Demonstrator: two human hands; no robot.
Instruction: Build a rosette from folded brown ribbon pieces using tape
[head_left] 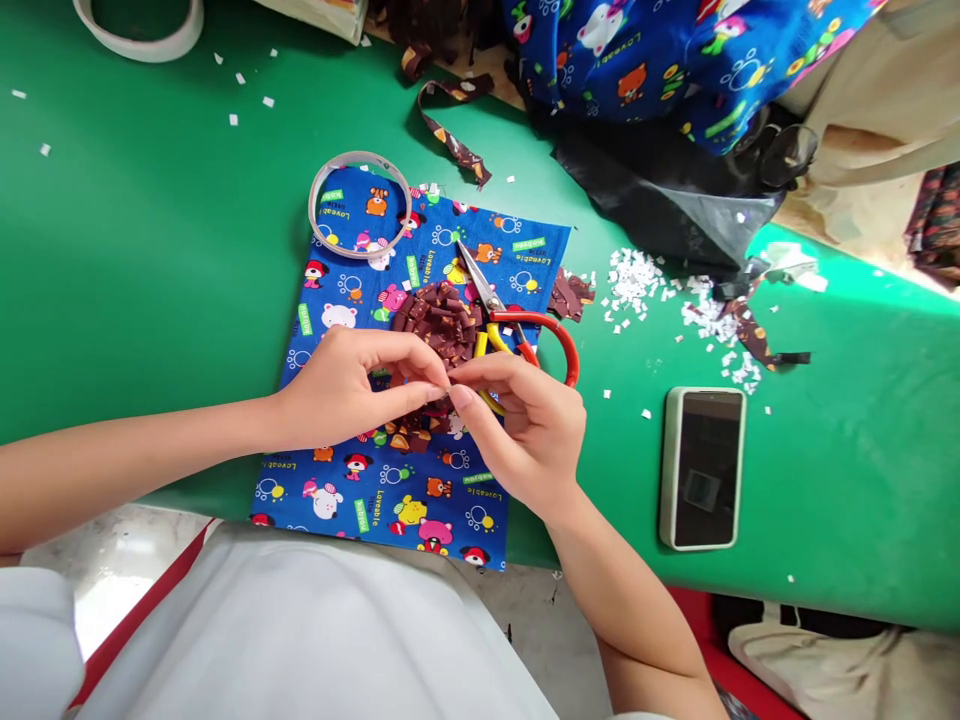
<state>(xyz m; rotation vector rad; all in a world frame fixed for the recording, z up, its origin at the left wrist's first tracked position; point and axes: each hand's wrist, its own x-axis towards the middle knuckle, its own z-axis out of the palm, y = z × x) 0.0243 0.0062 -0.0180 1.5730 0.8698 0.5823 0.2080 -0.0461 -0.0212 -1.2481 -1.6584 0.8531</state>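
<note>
Both hands (442, 395) pinch fabric strip (444, 392), fingertips touching.

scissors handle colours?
On the scissors, one handle loop is red-orange and the other yellow, partly hidden by the right hand. Head view, the only one.

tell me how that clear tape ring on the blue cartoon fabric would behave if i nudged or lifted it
The clear tape ring looks thin and hollow, so it is probably very light. It lies flat on the blue cartoon fabric, so a nudge would likely slide it; tipped on edge, it could roll. Its thin wall may flex when pinched.
</note>
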